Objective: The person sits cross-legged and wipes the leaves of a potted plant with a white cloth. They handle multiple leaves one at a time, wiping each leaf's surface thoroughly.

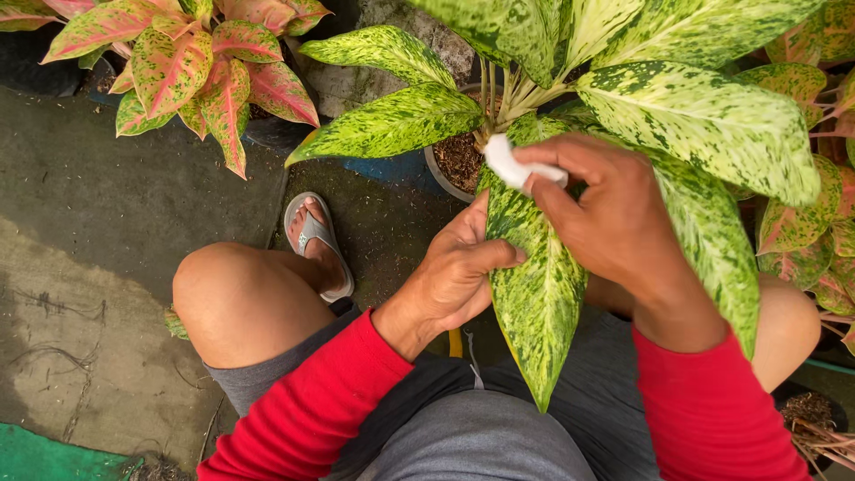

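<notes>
A potted plant with large green-and-cream speckled leaves stands in front of me, its pot (438, 175) partly hidden by foliage. My left hand (459, 272) supports one long drooping leaf (534, 303) from beneath, thumb lying on its edge. My right hand (614, 209) presses a small white cloth (508, 165) against the top of that same leaf, near its base. Both arms wear red sleeves.
A pink-and-green leaved plant (191, 67) sits at the upper left, more pink-speckled leaves (815, 240) at the right. My bent knee (236, 298) and sandalled foot (316, 236) rest on the concrete floor (107, 223). A second soil-filled pot (806, 411) shows at lower right.
</notes>
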